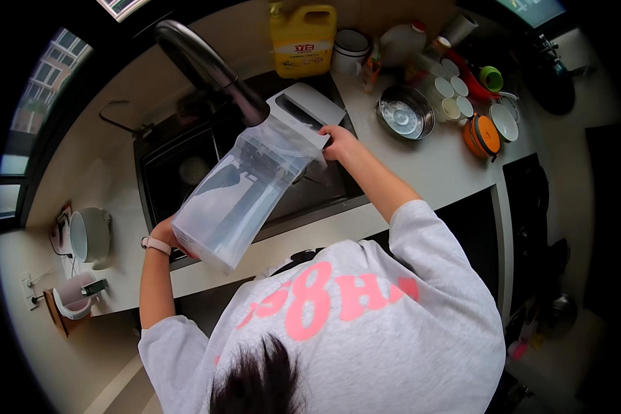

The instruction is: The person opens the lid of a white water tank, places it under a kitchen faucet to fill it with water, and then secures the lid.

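A clear plastic container [238, 194], box-shaped, is held aslant over the dark kitchen sink [315, 194]. My left hand [168, 234], with a pale band on its wrist, supports the lower left end; the container partly hides its fingers. At the upper right end, my right hand [337, 142] grips a rim beside a white panel [318, 103] with a dark recessed slot. The head of the metal pull-down faucet [251, 106] meets the container's upper end. Whitish translucent streaks show there; whether they are water or film I cannot tell.
Behind the sink stands a yellow detergent jug [304, 49] beside a white enamel mug [351, 49]. A steel steamer pan [405, 112], several cups [451, 88] and an orange round case [482, 135] occupy the right counter. A pale pot [89, 234] stands left.
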Demonstrator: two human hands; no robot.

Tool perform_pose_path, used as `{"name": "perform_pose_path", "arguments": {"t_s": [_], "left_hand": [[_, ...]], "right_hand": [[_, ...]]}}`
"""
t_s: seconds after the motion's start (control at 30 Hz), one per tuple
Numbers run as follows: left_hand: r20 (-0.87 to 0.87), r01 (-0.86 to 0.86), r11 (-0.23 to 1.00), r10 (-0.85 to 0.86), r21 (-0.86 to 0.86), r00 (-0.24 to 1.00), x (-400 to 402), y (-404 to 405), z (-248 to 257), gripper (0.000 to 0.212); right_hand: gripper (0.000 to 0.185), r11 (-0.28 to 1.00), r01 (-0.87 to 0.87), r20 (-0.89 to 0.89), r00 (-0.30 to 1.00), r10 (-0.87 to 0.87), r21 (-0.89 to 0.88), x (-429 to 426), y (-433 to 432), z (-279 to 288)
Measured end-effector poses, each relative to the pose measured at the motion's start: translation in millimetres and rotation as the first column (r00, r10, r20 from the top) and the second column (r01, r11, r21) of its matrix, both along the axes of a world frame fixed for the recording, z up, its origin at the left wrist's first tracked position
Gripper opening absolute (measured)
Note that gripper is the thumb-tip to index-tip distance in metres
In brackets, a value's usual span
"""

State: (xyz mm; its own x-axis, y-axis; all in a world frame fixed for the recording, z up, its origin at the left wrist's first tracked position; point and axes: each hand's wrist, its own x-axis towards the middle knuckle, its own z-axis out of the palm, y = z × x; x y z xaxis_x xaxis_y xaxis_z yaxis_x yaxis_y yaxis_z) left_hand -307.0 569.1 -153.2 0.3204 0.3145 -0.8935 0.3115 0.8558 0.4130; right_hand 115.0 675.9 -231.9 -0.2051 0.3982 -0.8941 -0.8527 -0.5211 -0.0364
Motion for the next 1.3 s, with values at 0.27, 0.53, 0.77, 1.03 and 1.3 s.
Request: {"name": "perform_pose_path", "arguments": {"t_s": [0.27,0.53,0.77,1.03,1.3], "left_hand": [[-0.048,-0.006,1.000,0.006,0.018,0.999,-10,-18,-2,0.058],[0.037,-0.143,0.988,0.141,0.057,0.989,-34,-33,30,0.048],[0.113,-0.067,0.985,0.049,0.160,0.992,-21,-41,84,0.057],[0.245,-0.159,0.987,0.164,-0.037,0.956,-23,-56,56,0.071],[0.514,-0.180,0.933,0.325,-0.311,0.794,-25,-86,-43,0.063]], "right_hand": [[0.015,0.999,-0.042,0.062,0.997,0.043,-0.013,-13,-5,6],[0.005,0.984,-0.161,0.070,0.984,0.166,-0.077,-40,-21,-8],[0.007,0.991,-0.117,-0.041,0.993,0.115,-0.068,-53,-35,-4],[0.014,0.995,-0.099,-0.041,0.994,0.099,0.000,-33,-35,28],[0.018,0.957,-0.033,0.110,0.994,0.001,0.288,-36,-49,90]]}}
